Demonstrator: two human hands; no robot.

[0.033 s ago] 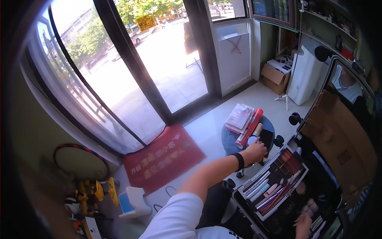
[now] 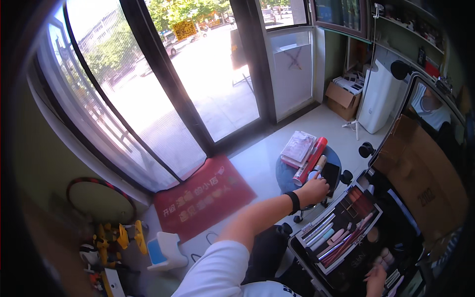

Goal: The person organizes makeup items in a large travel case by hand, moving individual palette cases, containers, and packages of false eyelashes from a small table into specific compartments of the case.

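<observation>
My left hand (image 2: pixel 315 192), with a dark band on its wrist, reaches over a blue round stool (image 2: pixel 284 173). Its curled fingers meet the edge of a small white round jar (image 2: pixel 313 175). Beside the jar lie a beige capped bottle (image 2: pixel 321 162), a red tube (image 2: pixel 316 154), a black flat item (image 2: pixel 330 174) and pale packets (image 2: pixel 298 147). Low on the right, my right hand (image 2: pixel 376 281) rests inside an open makeup case (image 2: pixel 296 242), fingers loosely apart, next to small pinkish bottles (image 2: pixel 386 256). A tray (image 2: pixel 380 212) in the case holds pencils, tubes and palettes.
A cardboard sheet (image 2: pixel 420 168) leans against the case's raised mirrored lid. A red mat (image 2: pixel 205 195) lies before the glass door. A small white and blue seat (image 2: pixel 167 251) and yellow objects (image 2: pixel 118 237) stand left. Farther back is a cardboard box (image 2: pixel 343 102).
My left hand has shifted slightly left over the stool, toward the white jar. The things on the stool keep their places, and my right hand is nearly still.
</observation>
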